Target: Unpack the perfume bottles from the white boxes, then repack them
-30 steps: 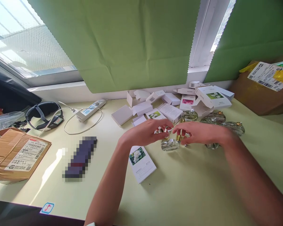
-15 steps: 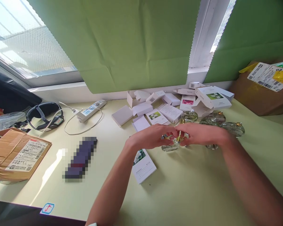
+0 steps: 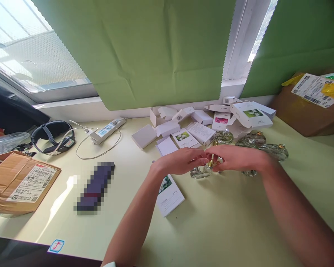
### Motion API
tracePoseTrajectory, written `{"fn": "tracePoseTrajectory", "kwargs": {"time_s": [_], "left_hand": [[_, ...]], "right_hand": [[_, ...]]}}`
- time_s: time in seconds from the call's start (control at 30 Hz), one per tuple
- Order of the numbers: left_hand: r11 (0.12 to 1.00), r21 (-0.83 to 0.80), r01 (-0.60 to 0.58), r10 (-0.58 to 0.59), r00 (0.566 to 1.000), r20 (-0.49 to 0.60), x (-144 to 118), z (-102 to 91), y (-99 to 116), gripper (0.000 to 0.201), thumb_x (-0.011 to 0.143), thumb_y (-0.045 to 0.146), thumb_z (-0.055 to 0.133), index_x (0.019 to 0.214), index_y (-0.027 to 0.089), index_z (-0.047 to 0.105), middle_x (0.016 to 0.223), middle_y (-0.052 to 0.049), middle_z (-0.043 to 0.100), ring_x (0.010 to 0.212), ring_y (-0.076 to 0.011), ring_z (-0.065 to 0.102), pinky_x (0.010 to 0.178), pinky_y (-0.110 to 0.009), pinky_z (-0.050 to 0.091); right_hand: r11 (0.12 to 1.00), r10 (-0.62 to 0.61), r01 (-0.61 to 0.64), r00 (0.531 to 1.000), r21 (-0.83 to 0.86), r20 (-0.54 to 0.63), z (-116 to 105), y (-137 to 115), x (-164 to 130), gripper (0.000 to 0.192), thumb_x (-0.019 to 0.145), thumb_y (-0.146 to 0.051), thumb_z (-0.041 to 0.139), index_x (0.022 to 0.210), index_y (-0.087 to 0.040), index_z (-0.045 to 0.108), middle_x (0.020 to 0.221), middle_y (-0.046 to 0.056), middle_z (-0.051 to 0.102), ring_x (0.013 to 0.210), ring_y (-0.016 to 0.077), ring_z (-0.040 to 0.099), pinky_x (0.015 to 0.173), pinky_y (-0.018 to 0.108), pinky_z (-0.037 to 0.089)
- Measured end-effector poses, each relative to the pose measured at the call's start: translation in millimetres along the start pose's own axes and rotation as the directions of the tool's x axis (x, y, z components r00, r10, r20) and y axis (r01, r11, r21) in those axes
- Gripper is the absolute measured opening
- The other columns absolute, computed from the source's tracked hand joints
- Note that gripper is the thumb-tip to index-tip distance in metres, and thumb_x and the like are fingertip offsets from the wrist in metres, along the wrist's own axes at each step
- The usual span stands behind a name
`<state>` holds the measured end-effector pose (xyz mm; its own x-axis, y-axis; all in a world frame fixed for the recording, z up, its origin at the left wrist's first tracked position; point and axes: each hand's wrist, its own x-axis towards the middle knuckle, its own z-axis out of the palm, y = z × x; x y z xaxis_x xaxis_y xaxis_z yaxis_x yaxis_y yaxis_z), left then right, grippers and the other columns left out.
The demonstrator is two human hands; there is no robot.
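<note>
Green window blinds (image 3: 156, 55) hang behind the pale tabletop (image 3: 225, 230) where a clear-glass perfume bottle (image 3: 200, 173) rests, its neck hidden behind our left hand (image 3: 183, 161). A second ago that hand held a small shiny fitting above the bottle; it has since come down, thumb stretched across the bottle's top, and the fitting is out of sight. To us that suggests work under way at the bottle's mouth, though we cannot tell whether the fitting is seated or our left fingers grip it. Our right hand (image 3: 233, 155) curls just right of the bottle, a gold-coloured piece (image 3: 210, 163) at its fingertips; gripped or merely touched, we cannot tell. Left of the bottle and nearer us lies a flower-printed carton (image 3: 169, 202); beyond the bottle, white boxes (image 3: 202, 132); to its right, more glass bottles (image 3: 275, 152).
</note>
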<state>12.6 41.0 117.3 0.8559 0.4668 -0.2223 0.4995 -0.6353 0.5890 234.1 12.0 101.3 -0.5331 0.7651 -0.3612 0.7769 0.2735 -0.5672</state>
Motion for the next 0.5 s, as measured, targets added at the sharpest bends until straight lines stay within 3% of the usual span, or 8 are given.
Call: {"fn": "tracePoseTrajectory", "kwargs": {"time_s": [0.2,0.4,0.5], "left_hand": [[0.995,-0.081,0.054,-0.049,0.997,0.067,2.5,0.8,-5.3,0.038,0.099,0.051,0.035,0.121,0.029,0.057,0.107,-0.002,0.066,0.091,-0.0161,0.059,0.070,-0.026,0.040],[0.993,-0.110,0.048,-0.037,0.994,0.098,2.9,0.2,-6.7,0.035,0.100,0.049,0.033,0.111,0.027,0.059,0.100,0.000,0.065,0.086,-0.0150,0.057,0.070,-0.025,0.039],[0.991,-0.128,0.035,-0.022,0.994,0.104,3.7,0.7,-7.7,0.036,0.100,0.048,0.034,0.113,0.026,0.058,0.106,-0.001,0.065,0.091,-0.0155,0.058,0.073,-0.025,0.040]], "right_hand": [[1.000,-0.015,0.015,1.000,0.008,0.017,3.8,2.5,4.5,0.024,0.077,-0.038,0.062,0.095,-0.023,0.058,0.099,0.004,0.066,0.086,0.0232,0.062,0.069,0.030,0.044],[1.000,0.007,-0.007,0.999,0.018,0.032,7.0,-0.3,7.3,0.029,0.076,-0.041,0.064,0.100,-0.025,0.059,0.104,0.004,0.067,0.091,0.0244,0.063,0.073,0.031,0.045],[1.000,0.006,-0.007,0.999,0.017,0.038,7.1,-3.4,8.6,0.027,0.076,-0.040,0.064,0.097,-0.025,0.058,0.100,0.003,0.068,0.089,0.0239,0.064,0.070,0.030,0.045]]}}
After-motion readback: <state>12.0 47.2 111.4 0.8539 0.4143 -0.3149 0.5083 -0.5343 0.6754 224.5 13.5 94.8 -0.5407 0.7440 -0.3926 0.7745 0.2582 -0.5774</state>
